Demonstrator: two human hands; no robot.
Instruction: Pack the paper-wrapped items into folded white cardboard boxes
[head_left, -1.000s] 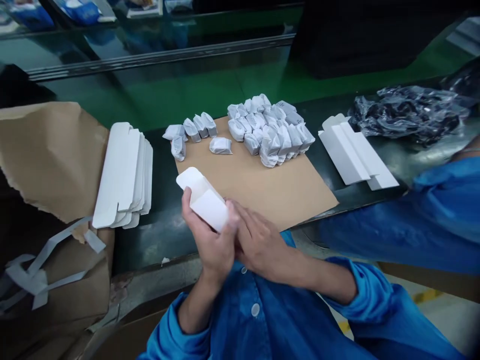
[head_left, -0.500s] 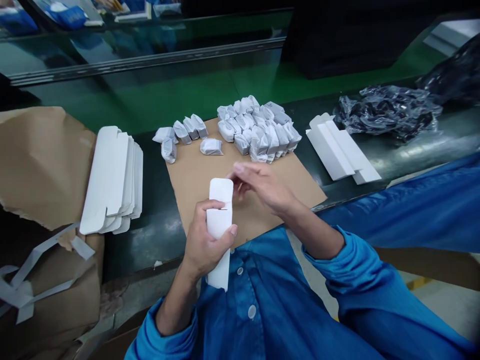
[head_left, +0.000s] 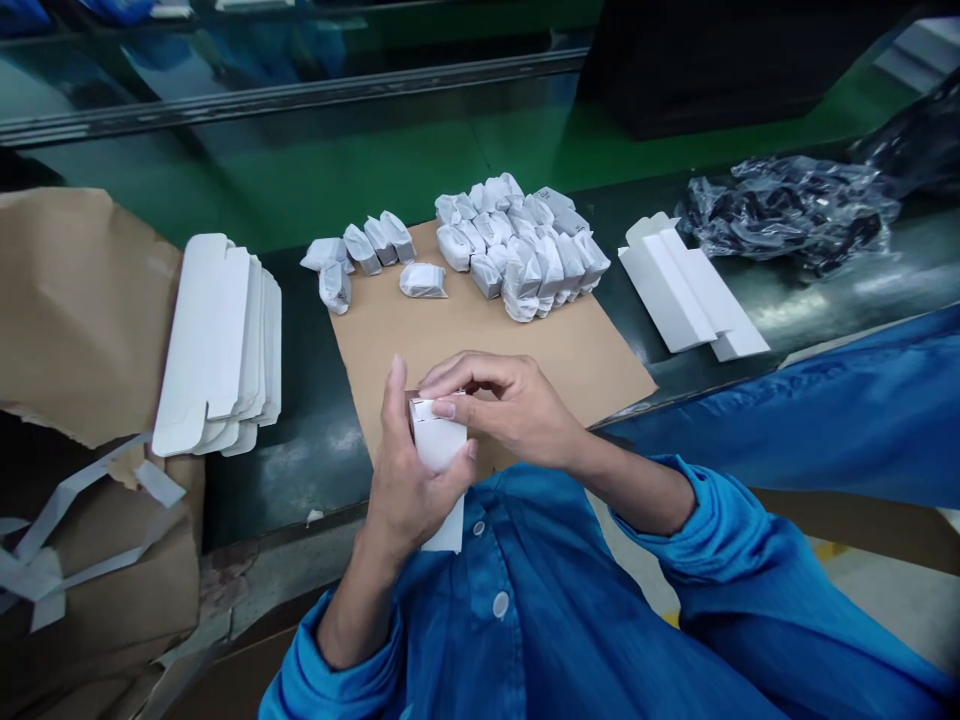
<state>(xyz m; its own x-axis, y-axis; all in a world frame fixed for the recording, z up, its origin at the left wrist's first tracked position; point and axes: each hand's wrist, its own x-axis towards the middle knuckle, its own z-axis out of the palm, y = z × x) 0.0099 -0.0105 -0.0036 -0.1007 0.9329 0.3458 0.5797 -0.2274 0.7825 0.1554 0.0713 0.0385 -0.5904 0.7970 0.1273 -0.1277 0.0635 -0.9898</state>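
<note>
A slim white carton (head_left: 439, 443) stands upright in front of my blue shirt, its lower end reaching down over the shirt. My left hand (head_left: 401, 485) is wrapped around its sides, thumb on the near right face. With finger and thumb, my right hand (head_left: 517, 408) grips the carton's top end at the flap, which is folded over. Beyond my hands, a small white-wrapped packet (head_left: 423, 281) lies alone on the brown cardboard sheet (head_left: 405, 345). A dense cluster of similar wrapped packets (head_left: 517, 240) sits behind it, with a smaller group (head_left: 365, 250) to the left.
Flat white cartons (head_left: 217, 340) are stacked at the left, beside a large brown cardboard box (head_left: 82, 310). To the right lie white cartons (head_left: 686, 290) and crumpled clear plastic (head_left: 795, 215). A dark block (head_left: 720, 70) stands behind the green surface (head_left: 300, 180).
My right hand has come in from the right onto the carton's top and is closed there. The raised top flap is now folded over. My left hand keeps its hold.
</note>
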